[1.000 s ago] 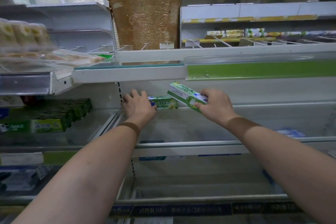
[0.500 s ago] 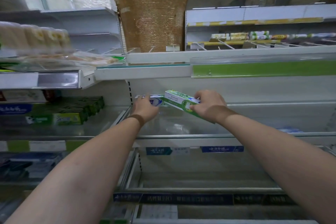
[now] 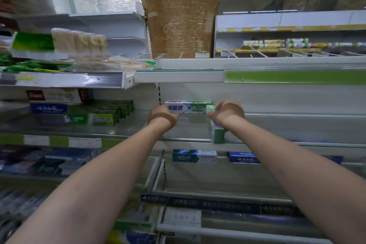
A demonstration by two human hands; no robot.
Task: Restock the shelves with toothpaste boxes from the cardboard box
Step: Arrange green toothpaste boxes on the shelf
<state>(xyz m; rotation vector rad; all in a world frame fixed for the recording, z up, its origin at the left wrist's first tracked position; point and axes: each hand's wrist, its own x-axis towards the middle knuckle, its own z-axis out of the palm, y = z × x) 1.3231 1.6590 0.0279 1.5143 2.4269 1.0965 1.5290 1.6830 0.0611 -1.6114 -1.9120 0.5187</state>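
Observation:
A white-and-green toothpaste box [image 3: 188, 107] lies lengthwise at the back left of the middle shelf [image 3: 287, 125]. My left hand [image 3: 163, 117] grips its left end, fingers curled over it. My right hand [image 3: 227, 114] holds a second green toothpaste box [image 3: 217, 131] just right of the first, turned so its long side runs toward me and its near end reaches the shelf's front rim. The two boxes touch or nearly touch at the first box's right end. The cardboard box is out of view.
The bay to the left holds rows of green toothpaste boxes [image 3: 101, 119] and blue ones [image 3: 49, 108]. The shelf below carries a teal box [image 3: 194, 155] and a blue box [image 3: 243, 157]. An upper shelf edge with a green strip [image 3: 295, 77] hangs low over my hands.
My right hand swung its box from a slanted sideways pose to end-on beside the first box. My left hand slid to the first box's left end, uncovering its front.

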